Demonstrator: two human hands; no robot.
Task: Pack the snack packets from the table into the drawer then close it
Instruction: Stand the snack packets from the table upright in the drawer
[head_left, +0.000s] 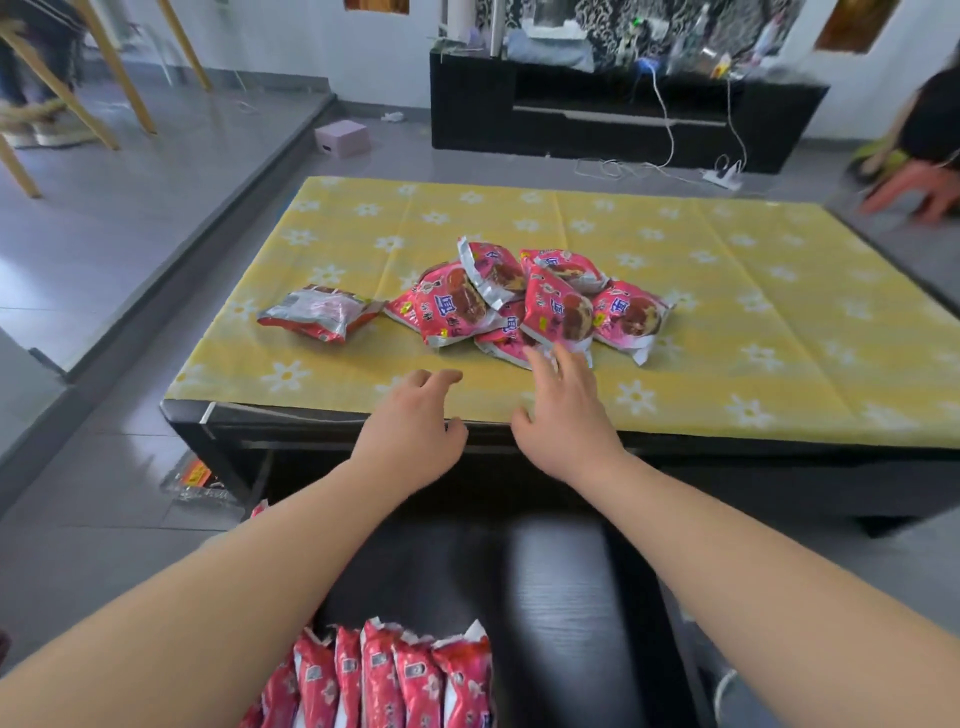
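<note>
Several pink snack packets (524, 301) lie in a heap on the table's yellow flowered cloth (727, 312). One packet (317, 312) lies apart to the left, silver side up. Below me the black drawer (561, 597) stands pulled out, with a row of pink packets (395, 680) standing on edge in its near left part. My left hand (410, 431) hovers at the table's front edge, fingers apart and empty. My right hand (563, 410) stretches over the cloth, its fingertips at the nearest packet of the heap, holding nothing.
A black TV cabinet (623, 114) with cables stands beyond the table. A pink box (343, 137) sits on the floor at the back left. Another person (924, 150) crouches at the far right. Wooden chair legs (104, 78) stand at the back left.
</note>
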